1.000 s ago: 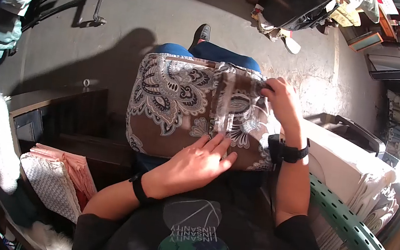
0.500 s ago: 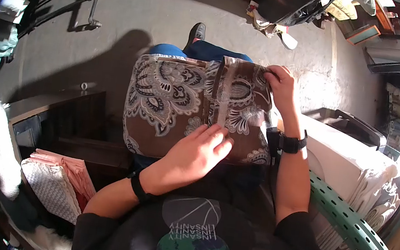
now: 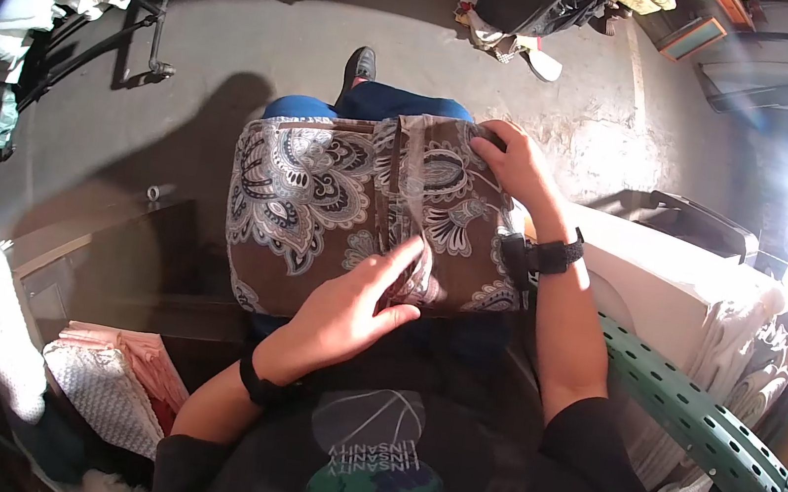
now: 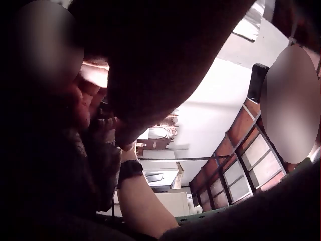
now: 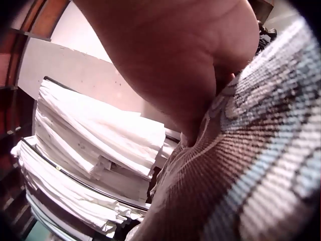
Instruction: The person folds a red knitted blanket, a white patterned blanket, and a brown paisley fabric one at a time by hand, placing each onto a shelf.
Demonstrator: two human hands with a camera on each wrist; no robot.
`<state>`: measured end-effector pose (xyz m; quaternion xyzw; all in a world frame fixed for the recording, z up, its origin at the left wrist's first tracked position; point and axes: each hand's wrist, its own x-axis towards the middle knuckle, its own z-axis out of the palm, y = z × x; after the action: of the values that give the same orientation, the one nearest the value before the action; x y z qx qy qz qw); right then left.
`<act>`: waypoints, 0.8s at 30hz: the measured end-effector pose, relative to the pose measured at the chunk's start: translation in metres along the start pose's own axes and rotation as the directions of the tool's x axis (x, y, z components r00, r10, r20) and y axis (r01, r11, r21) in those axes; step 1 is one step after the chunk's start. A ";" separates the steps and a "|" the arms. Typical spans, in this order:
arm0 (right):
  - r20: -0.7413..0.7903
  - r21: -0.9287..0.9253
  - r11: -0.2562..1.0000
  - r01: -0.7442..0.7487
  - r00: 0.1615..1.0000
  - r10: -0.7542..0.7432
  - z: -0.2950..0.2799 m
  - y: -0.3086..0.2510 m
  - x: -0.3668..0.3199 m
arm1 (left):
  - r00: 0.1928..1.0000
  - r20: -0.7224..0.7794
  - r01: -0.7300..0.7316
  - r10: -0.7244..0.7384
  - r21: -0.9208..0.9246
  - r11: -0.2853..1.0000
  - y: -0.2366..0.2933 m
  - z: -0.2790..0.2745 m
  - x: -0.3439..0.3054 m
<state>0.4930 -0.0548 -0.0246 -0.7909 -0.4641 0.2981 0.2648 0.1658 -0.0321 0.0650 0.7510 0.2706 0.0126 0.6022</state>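
Across the person's lap lies a folded brown cloth (image 3: 285, 277) with a large white, grey and blue paisley print. A narrower flap (image 3: 457, 220) of the same fabric lies over its right part, with a pale shiny strip (image 3: 412, 164) along the flap's left edge. My left hand (image 3: 342, 304) is at the near end of that strip, index finger extended and thumb apart, with bunched cloth between them. At the far right corner, my right hand (image 3: 519, 168) grips the flap's edge between thumb and curled fingers. In the right wrist view the cloth (image 5: 241, 165) rises close below the palm.
A green perforated metal rail (image 3: 690, 414) runs along the right beside stacked white cloths (image 3: 751, 333). To the left are a dark wooden box (image 3: 155, 244) and folded pink cloth (image 3: 127, 345). A black bag (image 3: 536, 1) lies on the floor ahead.
My left hand has drawn back toward the body, its thumb and index finger spreading around bunched fabric. The right hand keeps the far corner. The head view has shifted.
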 end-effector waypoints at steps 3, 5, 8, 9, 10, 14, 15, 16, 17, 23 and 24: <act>-0.045 0.066 0.998 0.007 0.999 -0.004 -0.003 -0.004 -0.001 | 0.998 0.065 0.002 -0.007 0.078 0.997 0.005 -0.004 0.003; -0.036 0.184 0.983 -0.015 0.999 0.022 -0.003 0.002 0.000 | 0.986 0.152 -0.094 0.061 0.213 0.973 -0.001 -0.004 0.004; 0.028 0.108 0.994 -0.014 1.000 0.011 -0.010 0.005 -0.002 | 0.982 0.135 -0.163 0.129 0.288 0.944 -0.009 0.004 0.004; -0.021 0.080 0.997 0.000 1.000 0.002 -0.014 0.008 -0.001 | 0.980 0.135 -0.183 0.148 0.304 0.935 -0.008 0.004 0.005; -0.069 0.051 0.999 0.012 0.998 -0.009 -0.020 0.013 0.000 | 0.977 0.135 -0.202 0.166 0.319 0.926 -0.008 0.005 0.006; -0.113 0.237 0.966 -0.107 0.984 0.137 -0.045 0.022 0.001 | 0.946 0.118 -0.325 0.304 0.292 0.899 0.003 0.014 0.015; -0.092 0.230 0.968 -0.096 0.989 0.119 -0.045 0.022 0.004 | 0.941 0.145 -0.336 0.306 0.301 0.892 0.004 0.018 0.017; -0.077 0.149 0.987 -0.054 0.995 0.065 -0.042 0.023 0.004 | 0.938 0.148 -0.345 0.314 0.290 0.893 -0.001 0.022 0.019; -0.060 0.066 0.998 -0.011 0.998 0.015 -0.035 0.024 0.002 | 0.933 0.155 -0.357 0.325 0.278 0.892 -0.007 0.026 0.021; -0.078 -0.252 0.962 0.104 0.989 -0.128 -0.011 -0.027 -0.050 | 0.978 0.111 -0.201 0.178 0.249 0.947 0.002 0.015 0.018; -0.022 -0.228 0.969 0.092 0.995 -0.100 -0.019 -0.055 -0.064 | 0.978 0.086 -0.206 0.190 0.264 0.942 0.001 0.013 0.016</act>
<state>0.4497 -0.0912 0.0414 -0.7974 -0.5283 0.2170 0.1948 0.1840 -0.0369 0.0577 0.8498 0.1748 0.0134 0.4971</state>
